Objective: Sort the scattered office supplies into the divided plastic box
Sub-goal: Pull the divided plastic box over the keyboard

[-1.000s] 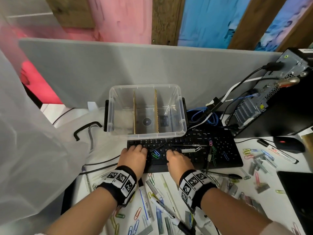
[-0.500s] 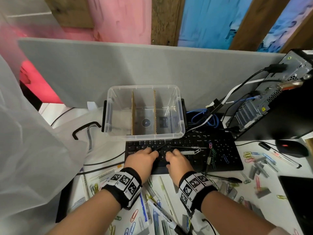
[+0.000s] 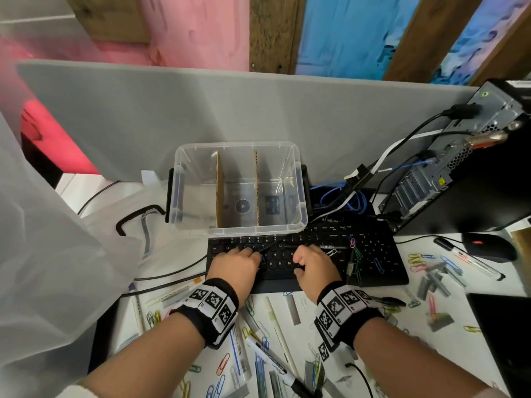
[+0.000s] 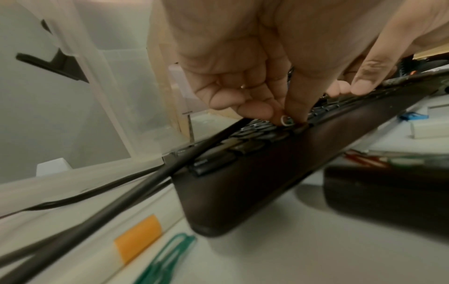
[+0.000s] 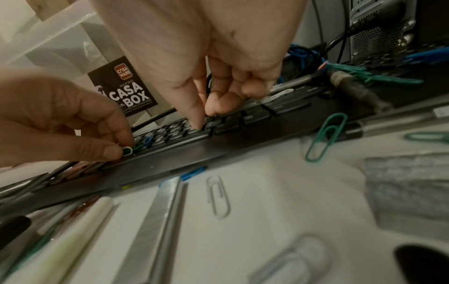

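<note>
The clear divided box (image 3: pixel 184 191) stands behind a black keyboard (image 3: pixel 373 271), with its three compartments bare. My left hand (image 3: pixel 257 255) is on the keys. Its thumb and forefinger pinch a white and green paper clip (image 4: pixel 284 121), seen also in the right wrist view as the clip (image 5: pixel 127 150). A blue clip (image 5: pixel 147 141) lies on the keys just beside it. My right hand (image 3: pixel 297 259) has curled fingers, and its thumb and forefinger tips (image 5: pixel 206 117) meet on the keys. What they pinch is too small to tell.
Coloured paper clips (image 3: pixel 357 255), staple strips (image 3: pixel 431 285) and pens (image 3: pixel 270 357) litter the white desk and the keyboard's right half. A computer tower (image 3: pixel 474 168) with cables stands at the right, near a mouse (image 3: pixel 488 247). A plastic bag (image 3: pixel 43 254) is at the left.
My left hand slid right along the keys and closed its fingertips on the clip. My right hand's fingers curled in and drew back a little.
</note>
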{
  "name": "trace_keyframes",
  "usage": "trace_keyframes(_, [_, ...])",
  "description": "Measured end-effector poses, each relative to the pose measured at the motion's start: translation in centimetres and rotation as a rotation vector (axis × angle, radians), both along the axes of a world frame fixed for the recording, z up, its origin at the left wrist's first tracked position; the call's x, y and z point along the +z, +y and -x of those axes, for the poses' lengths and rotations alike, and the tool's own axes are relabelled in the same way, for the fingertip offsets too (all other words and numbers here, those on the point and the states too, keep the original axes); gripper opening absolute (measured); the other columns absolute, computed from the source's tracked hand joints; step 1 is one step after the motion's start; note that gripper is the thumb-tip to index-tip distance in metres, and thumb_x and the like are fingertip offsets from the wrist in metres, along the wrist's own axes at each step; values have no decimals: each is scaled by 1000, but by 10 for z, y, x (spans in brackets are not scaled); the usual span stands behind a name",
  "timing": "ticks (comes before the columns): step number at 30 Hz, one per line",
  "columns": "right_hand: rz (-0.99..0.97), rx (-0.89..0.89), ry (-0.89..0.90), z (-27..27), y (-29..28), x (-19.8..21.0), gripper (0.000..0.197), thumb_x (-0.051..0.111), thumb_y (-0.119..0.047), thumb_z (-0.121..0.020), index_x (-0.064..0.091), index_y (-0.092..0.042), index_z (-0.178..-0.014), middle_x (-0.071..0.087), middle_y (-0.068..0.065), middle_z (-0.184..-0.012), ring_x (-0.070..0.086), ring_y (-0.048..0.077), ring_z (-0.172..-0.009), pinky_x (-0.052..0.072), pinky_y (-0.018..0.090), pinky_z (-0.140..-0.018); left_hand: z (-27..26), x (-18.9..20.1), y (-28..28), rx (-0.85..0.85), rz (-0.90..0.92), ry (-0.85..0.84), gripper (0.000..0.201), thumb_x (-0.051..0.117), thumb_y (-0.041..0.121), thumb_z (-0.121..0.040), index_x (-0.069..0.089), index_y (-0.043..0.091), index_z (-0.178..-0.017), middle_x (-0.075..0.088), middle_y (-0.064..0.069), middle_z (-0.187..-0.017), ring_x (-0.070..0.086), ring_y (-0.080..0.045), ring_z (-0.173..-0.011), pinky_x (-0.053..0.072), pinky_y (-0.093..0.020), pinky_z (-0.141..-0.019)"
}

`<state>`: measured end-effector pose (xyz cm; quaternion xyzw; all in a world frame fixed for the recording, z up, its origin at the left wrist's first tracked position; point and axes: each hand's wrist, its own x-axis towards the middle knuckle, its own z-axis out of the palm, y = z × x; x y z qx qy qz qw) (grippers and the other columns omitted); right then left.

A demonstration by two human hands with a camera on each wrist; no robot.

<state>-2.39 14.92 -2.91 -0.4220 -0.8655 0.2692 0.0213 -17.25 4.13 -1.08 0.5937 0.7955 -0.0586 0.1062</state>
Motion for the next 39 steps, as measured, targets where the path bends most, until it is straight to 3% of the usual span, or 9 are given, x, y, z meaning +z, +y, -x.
trace_keyframes(4, [2, 6, -3, -4, 3, 1, 16, 58, -2, -82, 60, -15, -90, 46, -5, -90, 54, 19, -84, 43, 26, -70, -4, 2, 2, -19, 14, 8, 38, 42, 13, -95, 44, 19, -132, 50, -1, -130, 47, -24, -119, 42, -36, -90])
trace_keyframes(9, [-30, 322, -71, -17, -12, 5, 21, 56, -4, -80, 70, -19, -81, 52, -5, -92, 48, 18, -95, 40, 30, -81, -10, -3, 3, -6, 30, 16, 34, 35, 17, -99, 41, 15, -132, 44, -4, -133, 40, -24, -125, 37, -37, -99])
trace_keyframes(11, [-110, 424, -133, -23, -20, 6, 21, 65, -4, -69, 72, -23, -76, 56, -3, -88, 51, 20, -87, 39, 33, -73, -10, -5, 0, -12, 16, -8, 32, 34, 19, -100, 40, 16, -132, 44, -4, -133, 40, -24, -124, 36, -37, -100])
trace_keyframes(15, [-235, 459, -203, -32, -30, 2, 29, 78, -11, -39, 65, -31, -55, 50, -11, -69, 53, 13, -64, 36, 23, -53, -8, -5, -8, -13, -51, -55, 25, 35, 22, -101, 43, 20, -124, 53, 0, -126, 48, -20, -117, 38, -32, -95])
trace_keyframes(20, [-156, 531, -101, -34, -41, -7, 22, 71, -5, -51, 62, -25, -58, 49, -7, -77, 51, 20, -73, 39, 28, -59, -5, -6, -14, 22, -72, -110, 32, 45, 21, -96, 49, 26, -127, 61, 2, -117, 55, -22, -108, 48, -36, -82])
trace_keyframes(25, [-34, 348, -7, -22, -43, 1, 21, 54, -2, -76, 68, -17, -79, 57, 1, -90, 50, 23, -89, 35, 31, -73, -8, 5, 0, -45, -69, 2, 40, 43, 17, -94, 48, 24, -133, 55, 1, -124, 51, -24, -114, 45, -33, -84])
trace_keyframes(32, [-122, 387, -152, -29, -41, 1, 36, 55, 2, -76, 74, -18, -100, 57, 4, -99, 49, 28, -98, 40, 36, -78, -13, 15, 13, -76, 82, 115, 34, 41, 16, -94, 54, 16, -125, 54, -4, -126, 51, -26, -116, 42, -37, -90])
trace_keyframes(37, [-142, 411, -167, -36, -41, -3, 35, 77, -5, -42, 72, -30, -66, 55, -9, -73, 57, 17, -67, 40, 24, -54, -14, 6, 1, -157, 46, 97, 35, 39, 18, -95, 54, 20, -127, 55, -1, -123, 52, -25, -113, 41, -34, -88])
trace_keyframes(39, [-90, 373, -92, -36, -42, -2, 29, 68, -2, -60, 71, -24, -77, 58, -4, -83, 58, 22, -81, 44, 31, -65, -13, 2, -5, -176, 37, 89, 35, 40, 19, -95, 53, 23, -128, 56, 0, -121, 53, -25, -112, 42, -33, -87])
